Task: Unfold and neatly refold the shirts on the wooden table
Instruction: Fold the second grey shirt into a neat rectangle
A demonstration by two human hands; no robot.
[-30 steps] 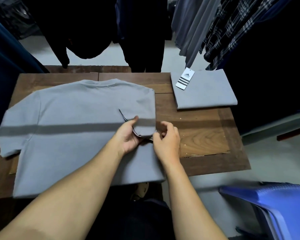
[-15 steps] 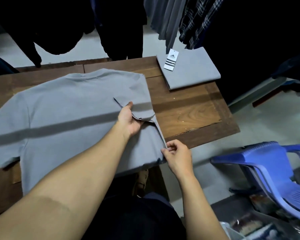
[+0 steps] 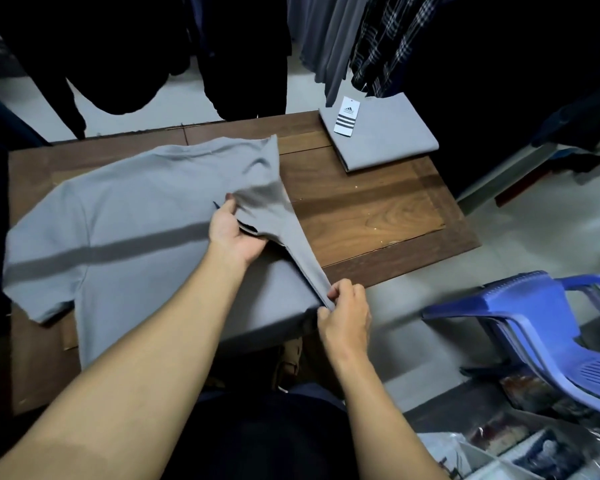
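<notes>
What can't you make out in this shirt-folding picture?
Head view.
- Fingers of the left hand: under the grey shirt's flap.
- Print on the tag of the folded shirt: too small.
- Near edge of the table: covered by shirt and forearms.
- Hanging clothes: too dark for detail.

There are two grey shirts: one spread shirt (image 3: 136,220) at the left, one folded shirt (image 3: 392,133) at upper right. One surface (image 3: 378,209) carries both. One tag (image 3: 347,116). Two hands: left hand (image 3: 234,233), right hand (image 3: 343,313). One blue chair (image 3: 534,317), perhaps a stack, at lower right.
</notes>
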